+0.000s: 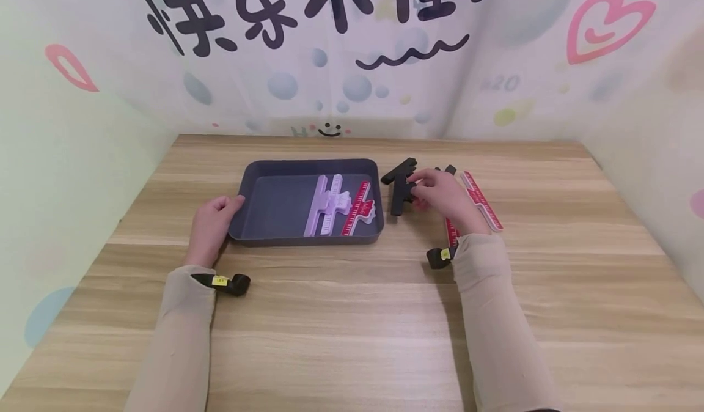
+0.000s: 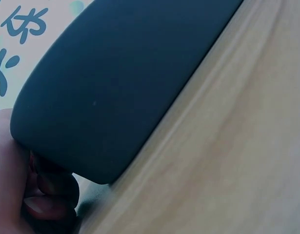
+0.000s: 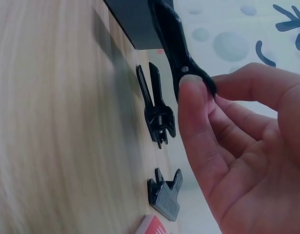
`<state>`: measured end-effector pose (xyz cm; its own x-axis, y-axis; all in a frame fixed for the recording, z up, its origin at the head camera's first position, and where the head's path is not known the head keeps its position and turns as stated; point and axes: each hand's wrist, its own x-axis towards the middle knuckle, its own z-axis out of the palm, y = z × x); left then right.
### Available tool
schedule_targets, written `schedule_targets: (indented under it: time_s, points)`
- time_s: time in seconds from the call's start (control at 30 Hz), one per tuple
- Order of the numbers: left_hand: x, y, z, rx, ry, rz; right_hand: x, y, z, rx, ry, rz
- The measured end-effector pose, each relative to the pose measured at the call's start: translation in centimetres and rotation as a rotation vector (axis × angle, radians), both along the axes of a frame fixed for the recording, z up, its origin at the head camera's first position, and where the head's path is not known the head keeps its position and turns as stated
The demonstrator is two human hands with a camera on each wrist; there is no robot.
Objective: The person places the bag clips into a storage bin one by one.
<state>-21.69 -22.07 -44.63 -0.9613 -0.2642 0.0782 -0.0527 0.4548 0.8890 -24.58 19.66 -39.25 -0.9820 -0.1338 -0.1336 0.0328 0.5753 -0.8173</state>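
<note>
While the wood-grained tabletop (image 1: 341,326) is bearing a dark tray (image 1: 275,210), a person is holding the tray and one black clip (image 1: 398,195).

The tray is resting toward the far side, its left edge sitting in the left hand (image 1: 211,228), which is clasping it with the thumb at the rim; the right hand (image 1: 444,199) is pinching the black clip between thumb and fingers, just right of the tray. Inside, a red clip (image 1: 356,209), a white clip (image 1: 341,203) and a lilac clip (image 1: 315,211) are occupying the right half. Two red-and-white clips are lying around the right wrist, one partly hidden, while a second black clip (image 1: 404,169) and a third black clip (image 1: 450,169) are lying nearby.
</note>
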Motion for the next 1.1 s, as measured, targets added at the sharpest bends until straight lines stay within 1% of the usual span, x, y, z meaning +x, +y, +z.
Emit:
schedule_targets:
  time_s: [0.2,0.4,0.6,0.8,0.93,1.1]
  points:
    - [-0.1,-0.1,-0.1,0.0,0.012,0.002,-0.1,-0.4,0.2,0.013,0.021,0.014]
    - [0.0,-0.1,-0.1,0.003,0.014,-0.002,0.0,-0.7,0.5,-0.058,0.015,0.005]
    - [0.2,0.0,0.2,0.006,0.006,-0.017,0.2,-1.3,0.9,-0.134,0.023,0.013]
    - [0.2,0.0,0.2,0.012,0.009,-0.016,0.4,-2.0,1.1,-0.183,0.036,0.011]
    - [0.2,0.0,0.1,0.015,0.014,-0.011,0.5,-2.6,1.1,-0.197,0.072,0.033]
    - [0.1,0.0,0.0,0.018,0.02,-0.005,0.5,-3.1,1.0,-0.186,0.094,0.057]
